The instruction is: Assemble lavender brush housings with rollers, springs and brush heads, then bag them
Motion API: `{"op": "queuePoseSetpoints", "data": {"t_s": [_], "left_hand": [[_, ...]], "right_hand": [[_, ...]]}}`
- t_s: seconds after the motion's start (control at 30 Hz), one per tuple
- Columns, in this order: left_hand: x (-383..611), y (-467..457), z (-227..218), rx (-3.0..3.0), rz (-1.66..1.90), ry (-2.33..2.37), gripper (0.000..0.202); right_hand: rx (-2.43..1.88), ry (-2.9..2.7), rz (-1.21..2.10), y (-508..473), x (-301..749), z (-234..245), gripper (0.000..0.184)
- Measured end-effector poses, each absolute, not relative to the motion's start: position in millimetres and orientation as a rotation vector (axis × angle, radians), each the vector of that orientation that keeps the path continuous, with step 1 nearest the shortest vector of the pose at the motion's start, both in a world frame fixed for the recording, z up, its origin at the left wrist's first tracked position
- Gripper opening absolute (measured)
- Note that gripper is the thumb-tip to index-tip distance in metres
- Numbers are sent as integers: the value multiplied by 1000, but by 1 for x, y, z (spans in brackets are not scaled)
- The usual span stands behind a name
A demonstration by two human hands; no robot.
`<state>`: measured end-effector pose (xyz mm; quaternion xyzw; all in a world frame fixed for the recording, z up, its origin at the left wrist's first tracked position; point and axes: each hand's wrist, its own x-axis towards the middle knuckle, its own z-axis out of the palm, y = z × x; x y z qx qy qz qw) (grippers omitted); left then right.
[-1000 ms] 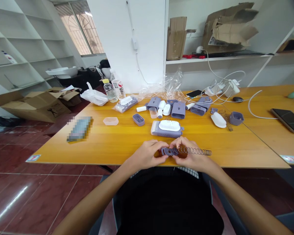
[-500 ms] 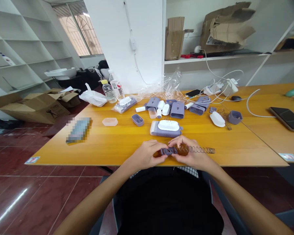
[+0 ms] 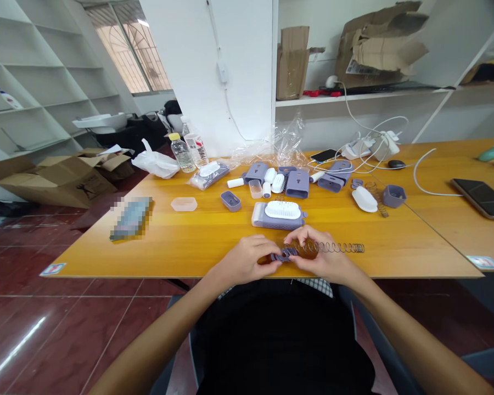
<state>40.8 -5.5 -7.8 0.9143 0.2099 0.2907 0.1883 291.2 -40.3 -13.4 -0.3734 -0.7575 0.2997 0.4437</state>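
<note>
- Our small purple part (image 3: 286,254) sits at the lower centre of the frame, between the two hands, just above the near edge of the wooden table (image 3: 189,247).
- Our left hand (image 3: 249,258) has thumb and fingertips brought together on the part's left end, gripping it.
- Our right hand (image 3: 325,260) is curled at the part's right end, thumb and forefinger a little apart around it; we cannot tell whether they press on it or only steady it.
- A coil spring (image 3: 338,247) runs rightward from near the part, across the right hand, its far end free. How it meets the part is hidden from us.
- We judge the part light and fairly stiff, probably plastic; its small size makes it easy to fumble, so we would pinch its outer ends and spare its thin edges.
- The spring looks light and bendy, liable to tangle or flick away; we would hold it near the closer-packed coils at its tip.
- Just beyond our fingers, at the frame's centre, lies a purple case (image 3: 278,221) topped by a white oval piece (image 3: 282,209).
</note>
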Motion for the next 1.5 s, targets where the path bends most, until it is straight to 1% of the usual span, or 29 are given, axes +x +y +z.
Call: {"op": "queuePoseSetpoints", "data": {"t_s": [0.1,0.2,0.33,0.8,0.93,1.17,1.33,1.5], "left_hand": [[40,-6,-8,2553,823,684,18],[40,-7,-8,2523,815,726,15],[39,-8,-7,2498,814,706,11],[39,-9,-8,2461,801,700,16],[39,-9,-7,2445,806,692,17],[39,-10,-7,2453,795,700,17],[39,-9,-7,2467,790,705,18],[39,-7,-10,2475,792,697,17]], "right_hand": [[-913,-1875,787,-41,291,-12,35],[-918,-1905,814,-42,290,-12,33],[-951,-1993,741,-43,291,-15,29],[-895,-2067,737,-38,297,-18,24],[-873,-2078,787,-35,298,-19,26],[-850,-2108,756,-36,297,-15,26],[-869,-2008,806,-38,295,-13,21],[-879,-2004,700,-37,295,-11,14]]}}
